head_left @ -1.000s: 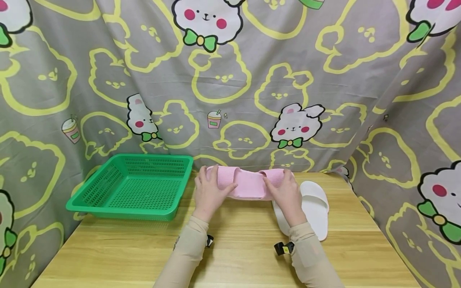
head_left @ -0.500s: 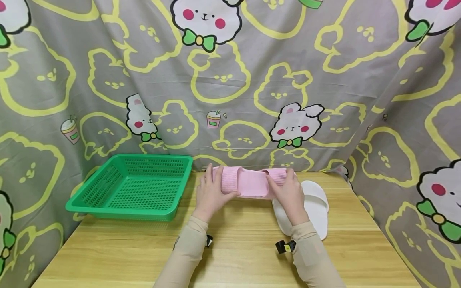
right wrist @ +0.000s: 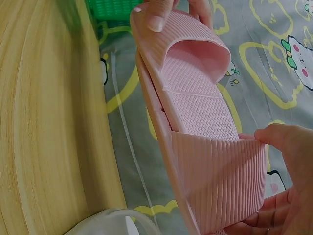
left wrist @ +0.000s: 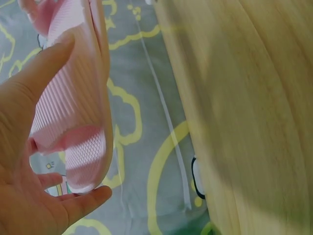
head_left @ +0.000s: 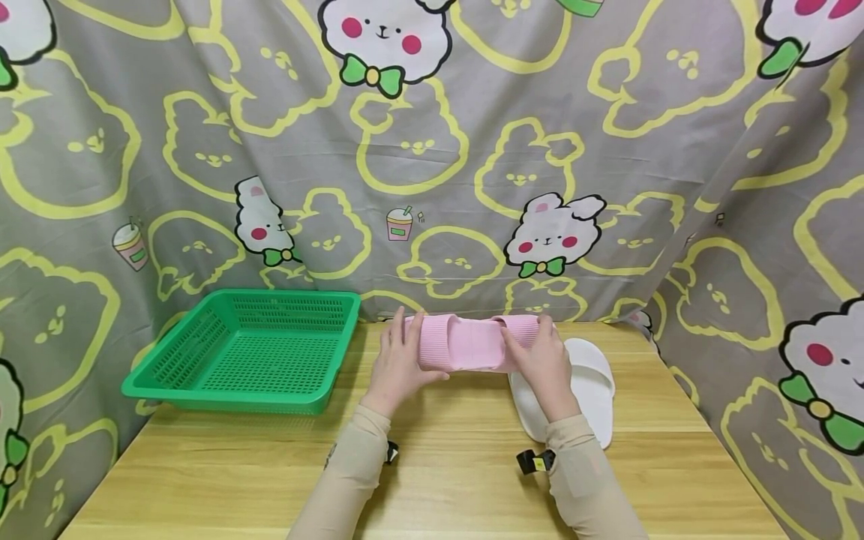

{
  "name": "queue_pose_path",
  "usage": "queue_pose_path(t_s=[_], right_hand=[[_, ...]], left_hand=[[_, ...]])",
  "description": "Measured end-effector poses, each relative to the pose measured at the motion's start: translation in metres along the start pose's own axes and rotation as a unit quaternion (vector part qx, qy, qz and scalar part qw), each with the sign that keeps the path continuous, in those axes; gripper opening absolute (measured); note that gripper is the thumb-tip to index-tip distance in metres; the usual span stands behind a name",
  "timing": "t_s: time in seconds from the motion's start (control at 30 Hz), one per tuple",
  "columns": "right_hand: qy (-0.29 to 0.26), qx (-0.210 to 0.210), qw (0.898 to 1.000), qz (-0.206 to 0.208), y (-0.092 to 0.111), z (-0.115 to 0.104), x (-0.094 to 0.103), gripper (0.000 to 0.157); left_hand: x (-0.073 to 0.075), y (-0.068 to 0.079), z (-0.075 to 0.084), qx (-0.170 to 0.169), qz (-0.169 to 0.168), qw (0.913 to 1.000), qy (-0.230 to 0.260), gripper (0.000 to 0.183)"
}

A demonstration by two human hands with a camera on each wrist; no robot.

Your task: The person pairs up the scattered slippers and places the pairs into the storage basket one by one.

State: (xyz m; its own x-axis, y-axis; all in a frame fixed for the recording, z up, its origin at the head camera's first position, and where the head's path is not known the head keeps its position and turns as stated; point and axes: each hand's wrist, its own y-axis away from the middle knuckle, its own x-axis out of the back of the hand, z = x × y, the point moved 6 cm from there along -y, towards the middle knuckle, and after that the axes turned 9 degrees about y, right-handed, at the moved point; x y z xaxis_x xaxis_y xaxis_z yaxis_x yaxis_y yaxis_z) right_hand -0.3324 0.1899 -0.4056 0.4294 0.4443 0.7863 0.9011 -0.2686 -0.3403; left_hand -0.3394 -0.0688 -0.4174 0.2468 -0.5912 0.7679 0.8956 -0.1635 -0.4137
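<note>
A pair of pink slippers [head_left: 475, 345], with ribbed straps, is held up above the back of the table, one overlapping the other sole to sole. My left hand [head_left: 398, 367] grips the left end, its thumb [left wrist: 54, 56] lying over the ribbed strap in the left wrist view. At the opposite end, my right hand [head_left: 545, 367] holds the other slipper by its strap [right wrist: 215, 181], thumb at the strap's edge. The right wrist view shows a narrow gap between the two soles. White slippers [head_left: 594, 401] lie on the table, partly hidden by my right hand and forearm.
To the left stands a green plastic basket [head_left: 226, 399] with slotted walls and nothing inside. A grey patterned curtain [head_left: 432, 277] hangs right behind the wooden table [head_left: 452, 465] and along both sides. Each wrist carries a small black camera.
The left hand and the pink slippers have shifted slightly to the right, and the left thumb now sticks out below the strap. The right hand has moved a little right. Basket and white slippers stay put.
</note>
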Motion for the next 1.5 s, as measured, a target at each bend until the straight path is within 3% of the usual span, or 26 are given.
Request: queue_pose_path(t_s=[0.4, 0.93, 1.5], right_hand=[[-0.009, -0.001, 1.000, -0.014, 0.000, 0.000, 0.002, 0.083], [-0.012, -0.006, 1.000, -0.023, -0.001, 0.001, 0.003, 0.082], [0.023, -0.020, 0.999, -0.017, -0.001, 0.004, 0.005, 0.084]], left_hand=[[-0.001, 0.000, 0.000, -0.026, 0.007, 0.9996, -0.008, 0.127], [0.003, 0.001, 0.003, -0.073, 0.040, 0.9949, -0.056, 0.118], [0.001, 0.001, 0.010, -0.122, 0.044, 0.9875, -0.089, 0.110]])
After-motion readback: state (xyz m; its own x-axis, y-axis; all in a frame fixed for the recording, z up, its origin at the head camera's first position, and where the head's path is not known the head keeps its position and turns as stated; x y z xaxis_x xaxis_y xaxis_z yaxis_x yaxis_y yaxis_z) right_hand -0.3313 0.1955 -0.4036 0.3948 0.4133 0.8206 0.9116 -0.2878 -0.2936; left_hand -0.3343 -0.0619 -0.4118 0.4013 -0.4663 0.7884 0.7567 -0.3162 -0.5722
